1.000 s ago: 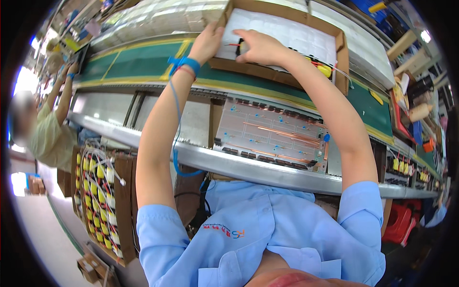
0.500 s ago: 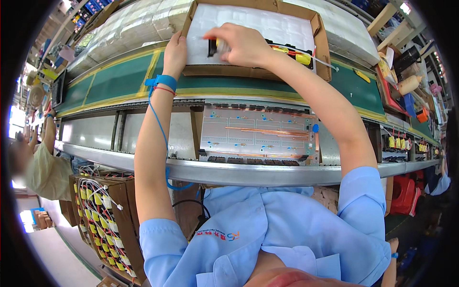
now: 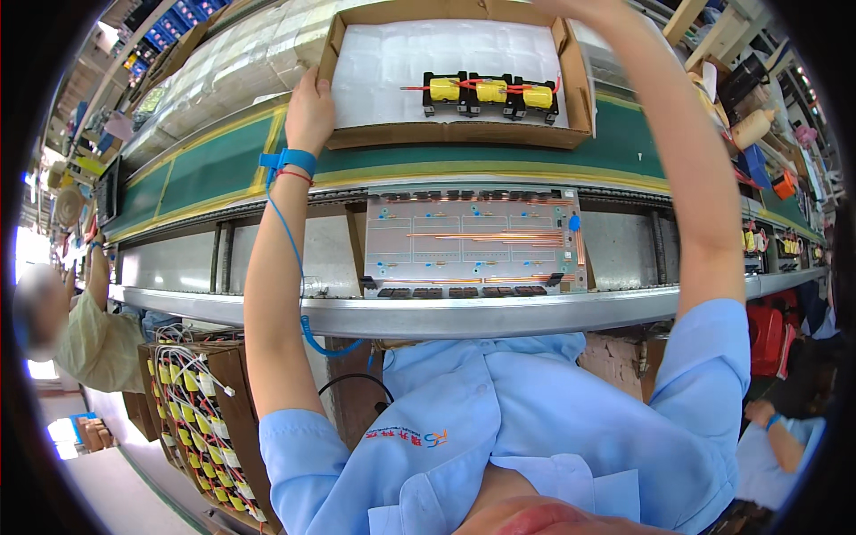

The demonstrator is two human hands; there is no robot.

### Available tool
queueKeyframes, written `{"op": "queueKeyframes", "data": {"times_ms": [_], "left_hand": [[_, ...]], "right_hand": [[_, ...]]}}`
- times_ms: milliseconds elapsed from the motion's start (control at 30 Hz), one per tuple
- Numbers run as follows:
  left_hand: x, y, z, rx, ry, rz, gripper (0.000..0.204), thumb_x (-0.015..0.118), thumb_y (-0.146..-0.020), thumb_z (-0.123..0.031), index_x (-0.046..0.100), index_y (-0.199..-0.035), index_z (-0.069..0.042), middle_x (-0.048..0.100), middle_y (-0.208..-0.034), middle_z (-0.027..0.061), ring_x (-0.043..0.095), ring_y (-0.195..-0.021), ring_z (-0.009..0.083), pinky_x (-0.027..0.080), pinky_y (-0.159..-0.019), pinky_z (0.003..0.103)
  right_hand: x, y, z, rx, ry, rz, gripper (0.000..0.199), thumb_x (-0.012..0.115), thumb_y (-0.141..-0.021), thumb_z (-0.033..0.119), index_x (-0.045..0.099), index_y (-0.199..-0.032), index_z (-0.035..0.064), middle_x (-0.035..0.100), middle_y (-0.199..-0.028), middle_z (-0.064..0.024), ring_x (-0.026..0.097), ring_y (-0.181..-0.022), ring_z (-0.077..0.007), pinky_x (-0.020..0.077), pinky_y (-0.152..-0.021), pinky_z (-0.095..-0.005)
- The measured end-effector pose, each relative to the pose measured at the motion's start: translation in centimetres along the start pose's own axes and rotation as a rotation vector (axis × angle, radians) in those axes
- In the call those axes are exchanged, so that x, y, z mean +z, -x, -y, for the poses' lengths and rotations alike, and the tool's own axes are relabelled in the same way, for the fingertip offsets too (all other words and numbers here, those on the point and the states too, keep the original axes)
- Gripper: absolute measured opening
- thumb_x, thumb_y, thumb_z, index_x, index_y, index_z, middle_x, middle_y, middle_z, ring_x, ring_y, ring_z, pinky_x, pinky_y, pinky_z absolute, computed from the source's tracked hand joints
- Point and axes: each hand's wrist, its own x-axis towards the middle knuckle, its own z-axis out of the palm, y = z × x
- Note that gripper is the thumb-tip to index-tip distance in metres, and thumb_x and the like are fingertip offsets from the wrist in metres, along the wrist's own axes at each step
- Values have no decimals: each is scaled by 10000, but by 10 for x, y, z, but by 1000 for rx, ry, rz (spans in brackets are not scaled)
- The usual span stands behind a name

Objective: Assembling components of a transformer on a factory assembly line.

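My left hand [image 3: 311,112] is closed round the left wall of a shallow cardboard box [image 3: 446,135], a blue wrist strap above its forearm. Inside, on white foam padding [image 3: 383,62], lies a row of three black-framed parts with yellow-taped bodies [image 3: 491,92], joined by red wires. My right hand [image 3: 578,5] reaches to the far side of the box, cut off by the top edge, so its fingers are hidden. Nearer me, a circuit board [image 3: 477,241] with copper strips and black connectors rests across the metal rails.
A green work surface [image 3: 209,159] with yellow tape edging runs under the box. White foam blocks [image 3: 241,67] line the far side. At my lower left stands a carton of yellow wired parts [image 3: 192,401]. Co-workers are at the far left [image 3: 98,343] and lower right [image 3: 785,450].
My right hand has left the wired parts and moved up and right past the far side of the box. The box has shifted slightly left and away, with my left hand still on it.
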Motion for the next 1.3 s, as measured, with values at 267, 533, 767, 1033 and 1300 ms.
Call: {"op": "queueKeyframes", "data": {"times_ms": [267,533,767,1033,1300], "left_hand": [[-14,11,-102,470,-31,179,365,675,-826,-242,639,-1161,-101,606,-1108,160,617,-945,366,502,-818,420],[18,22,-153,592,-554,537,621,750,-733,-467,590,-1205,-96,617,-1086,115,637,-964,316,496,-820,446],[41,5,-143,620,-449,675,608,772,-714,-423,579,-1147,-42,613,-1082,141,612,-995,334,480,-851,440],[25,-11,-138,444,-182,790,607,808,-704,-246,549,-1207,-25,622,-1114,128,620,-976,286,493,-865,362],[8,-18,-86,250,434,608,663,831,-726,-193,520,-1262,43,590,-1190,112,582,-1059,198,481,-878,319]], "right_hand": [[-34,99,-137,196,435,383,559,753,-683,48,573,-1208,109,601,-1106,-90,591,-1032,-276,481,-884,-382],[33,181,-188,539,123,597,669,706,-621,37,531,-1261,128,630,-1170,-151,575,-1116,-351,472,-903,-424],[40,181,-178,256,252,267,520,672,-758,134,570,-1268,128,638,-1180,-126,595,-1092,-329,489,-908,-412],[104,115,-43,250,-52,474,721,745,-769,323,458,-1377,60,588,-1218,-162,567,-1120,-336,467,-947,-416],[112,109,-38,241,43,470,306,663,-669,192,692,-932,39,689,-956,-170,671,-910,-339,553,-754,-460]]}}
